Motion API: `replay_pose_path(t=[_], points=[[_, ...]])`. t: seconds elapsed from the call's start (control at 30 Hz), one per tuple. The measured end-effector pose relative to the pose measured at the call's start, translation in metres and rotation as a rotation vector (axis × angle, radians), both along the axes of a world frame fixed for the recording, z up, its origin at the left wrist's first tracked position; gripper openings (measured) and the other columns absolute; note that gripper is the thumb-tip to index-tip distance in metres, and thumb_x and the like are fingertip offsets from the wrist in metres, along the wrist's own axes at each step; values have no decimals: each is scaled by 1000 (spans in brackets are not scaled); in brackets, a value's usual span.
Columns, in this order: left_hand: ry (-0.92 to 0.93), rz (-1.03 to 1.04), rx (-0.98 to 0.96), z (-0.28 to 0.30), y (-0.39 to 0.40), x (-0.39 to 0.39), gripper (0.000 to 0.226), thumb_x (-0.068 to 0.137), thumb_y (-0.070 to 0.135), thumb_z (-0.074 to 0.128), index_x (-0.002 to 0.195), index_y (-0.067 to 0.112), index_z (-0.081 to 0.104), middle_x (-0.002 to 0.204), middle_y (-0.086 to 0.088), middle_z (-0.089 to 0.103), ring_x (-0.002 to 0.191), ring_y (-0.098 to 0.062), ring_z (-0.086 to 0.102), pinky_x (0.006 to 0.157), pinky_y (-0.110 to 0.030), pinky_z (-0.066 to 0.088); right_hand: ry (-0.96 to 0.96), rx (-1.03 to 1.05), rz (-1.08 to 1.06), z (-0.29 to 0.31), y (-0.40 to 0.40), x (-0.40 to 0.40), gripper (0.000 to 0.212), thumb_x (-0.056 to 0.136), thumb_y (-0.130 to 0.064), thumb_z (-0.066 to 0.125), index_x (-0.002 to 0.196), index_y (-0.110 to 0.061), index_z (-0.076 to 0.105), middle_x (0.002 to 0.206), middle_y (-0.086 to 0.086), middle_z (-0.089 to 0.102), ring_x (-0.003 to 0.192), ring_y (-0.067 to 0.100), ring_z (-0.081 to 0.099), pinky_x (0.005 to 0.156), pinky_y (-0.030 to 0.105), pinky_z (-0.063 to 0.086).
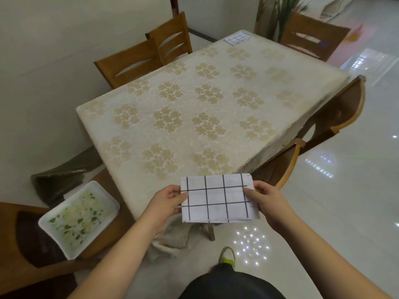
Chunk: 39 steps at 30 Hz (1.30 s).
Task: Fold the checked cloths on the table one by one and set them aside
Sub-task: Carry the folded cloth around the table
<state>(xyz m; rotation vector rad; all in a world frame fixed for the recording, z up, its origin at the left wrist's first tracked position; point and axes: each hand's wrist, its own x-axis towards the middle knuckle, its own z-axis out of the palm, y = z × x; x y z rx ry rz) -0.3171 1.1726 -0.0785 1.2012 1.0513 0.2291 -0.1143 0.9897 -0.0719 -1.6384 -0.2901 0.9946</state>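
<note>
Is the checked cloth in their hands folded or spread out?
Folded: the checked cloth is a small neat rectangle with layered edges, pinched at both ends.

Both bare forearms are reaching forward from the bottom of the view, converging toward the middle. Left hand (170,201) is gripping the left edge of the folded checked cloth (217,198), thumb on top, fingers curling beneath. Right hand (266,199) is pinching the right edge likewise, thumb lying flat across the upper face. Wrists are sitting roughly level.
</note>
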Motion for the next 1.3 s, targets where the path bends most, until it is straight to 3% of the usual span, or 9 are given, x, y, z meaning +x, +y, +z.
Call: replay_pose_path(t=[0.13, 0.3, 0.5, 0.57, 0.73, 0.87, 1.03, 1.17, 1.3], points=[[-23, -94, 4, -3, -29, 0, 16, 89, 10, 65, 104, 8, 66, 100, -15, 71, 92, -28, 69, 81, -39, 57, -1, -31, -106, 2, -48, -19, 15, 91, -17, 62, 105, -14, 68, 94, 5, 75, 86, 21, 72, 75, 36, 58], [-46, -179, -28, -1, -73, 20, 15, 88, 9, 66, 103, 11, 68, 95, -7, 74, 85, -20, 72, 75, -33, 57, 6, -76, -253, 2, -110, -30, 12, 93, -13, 59, 98, -13, 70, 92, 7, 75, 89, 27, 71, 82, 42, 58], [-61, -330, -61, 8, -121, 76, 16, 90, 15, 64, 104, 9, 69, 100, -14, 73, 92, -30, 69, 88, -46, 52, 18, -53, -414, 6, -183, -14, 15, 93, -14, 59, 102, -10, 70, 98, 10, 74, 89, 26, 70, 76, 39, 58], [-41, -378, -62, 8, -141, 104, 15, 91, 16, 63, 103, 9, 69, 101, -14, 73, 90, -30, 69, 86, -44, 54, 23, -40, -460, 7, -209, -3, 15, 93, -14, 59, 103, -11, 70, 98, 9, 74, 91, 27, 70, 78, 41, 58], [24, -563, -17, -1, -205, 185, 13, 93, 20, 59, 100, 11, 66, 99, -11, 72, 85, -19, 68, 64, -30, 54, 42, -23, -617, 6, -285, 35, 15, 93, -14, 59, 104, -13, 70, 97, 5, 75, 88, 23, 71, 78, 41, 57], [54, -722, -73, -5, -270, 248, 16, 93, 19, 59, 107, 14, 65, 106, -10, 72, 97, -24, 69, 77, -41, 58, 52, -37, -704, 3, -357, 73, 13, 92, -13, 60, 101, -13, 70, 94, 5, 75, 85, 21, 71, 75, 38, 58], [41, -872, -103, 8, -341, 310, 23, 90, 17, 62, 113, 18, 62, 105, -7, 73, 97, -21, 69, 80, -43, 58, 69, -49, -802, -4, -429, 118, 14, 90, -15, 63, 102, -15, 70, 94, 5, 76, 86, 24, 72, 77, 42, 57], [25, -931, -99, 18, -366, 345, 27, 90, 12, 62, 116, 19, 58, 105, -5, 74, 97, -22, 70, 77, -38, 58, 109, -22, -836, -3, -451, 150, 14, 92, -12, 60, 103, -11, 69, 95, 8, 75, 83, 23, 72, 71, 38, 57], [31, -890, -76, 19, -369, 383, 30, 89, 13, 65, 118, 17, 59, 104, -6, 74, 93, -23, 71, 62, -27, 55, 129, 6, -835, 0, -454, 193, 15, 93, -13, 59, 105, -11, 68, 97, 7, 75, 82, 20, 72, 64, 31, 53]])
